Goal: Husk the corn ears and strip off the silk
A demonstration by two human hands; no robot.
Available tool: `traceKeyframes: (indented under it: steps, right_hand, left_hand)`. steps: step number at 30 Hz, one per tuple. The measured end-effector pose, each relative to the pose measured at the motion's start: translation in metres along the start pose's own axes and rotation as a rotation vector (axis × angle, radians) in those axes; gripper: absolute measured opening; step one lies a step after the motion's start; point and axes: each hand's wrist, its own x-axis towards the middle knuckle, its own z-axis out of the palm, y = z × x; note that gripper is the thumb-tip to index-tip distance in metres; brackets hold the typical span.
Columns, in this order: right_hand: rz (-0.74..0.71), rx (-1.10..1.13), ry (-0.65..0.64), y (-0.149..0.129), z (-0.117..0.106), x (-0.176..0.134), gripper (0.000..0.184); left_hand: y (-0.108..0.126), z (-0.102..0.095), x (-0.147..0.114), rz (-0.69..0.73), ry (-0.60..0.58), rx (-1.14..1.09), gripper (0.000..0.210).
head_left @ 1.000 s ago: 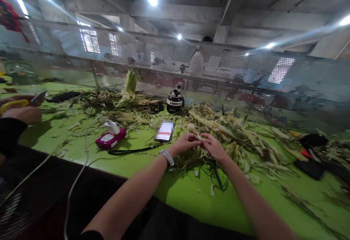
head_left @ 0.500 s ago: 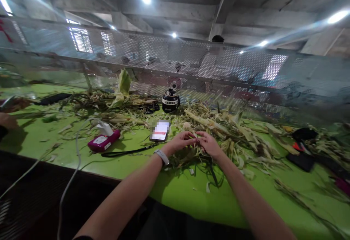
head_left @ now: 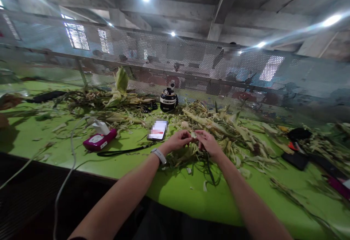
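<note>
My left hand point(head_left: 179, 140), with a pale band on its wrist, is closed in a pinch. Its fingertips meet those of my right hand point(head_left: 207, 143) over a small pale-green piece point(head_left: 193, 135), perhaps a scrap of husk; its exact kind is too small to make out. My right hand pinches the same piece from the other side, fingers curled. Beneath and behind both hands lie torn corn husks point(head_left: 218, 123). A dark cord point(head_left: 210, 174) loops below my right hand. Left of my left hand rests a phone point(head_left: 158, 129) with its screen lit.
A purple power strip point(head_left: 100, 140) with a white plug sits at left on the green table point(head_left: 191, 203). A black bottle point(head_left: 168, 100) stands at the back before a perforated metal screen point(head_left: 164, 58). More husks point(head_left: 95, 101) spread left. A dark pouch point(head_left: 295, 160) lies right.
The fingertips have shifted slightly, and the pale-green piece now shows between them. The view has turned a little to the right. Behind the screen, a person has moved right.
</note>
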Motion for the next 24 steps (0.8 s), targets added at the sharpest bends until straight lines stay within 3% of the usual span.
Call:
traceKeyframes:
  steps: [7, 12, 17, 24]
  right_hand:
    - [0.009, 0.041, -0.049, -0.0064, -0.0067, -0.0017, 0.033]
    - [0.027, 0.087, 0.012, -0.007, -0.0065, -0.0019, 0.033]
    - [-0.027, 0.04, 0.049, -0.0031, -0.0067, 0.0012, 0.032]
    - [-0.048, -0.009, 0.002, 0.0027, -0.0062, 0.003, 0.035]
  left_hand:
    - [-0.0012, -0.0024, 0.0013, -0.038, 0.031, -0.075, 0.042]
    - [0.0013, -0.0025, -0.0009, -0.101, 0.053, -0.087, 0.038]
    - [0.0053, -0.0009, -0.0036, -0.157, 0.081, -0.104, 0.035]
    - [0.0083, -0.0011, -0.005, -0.182, 0.12, -0.121, 0.036]
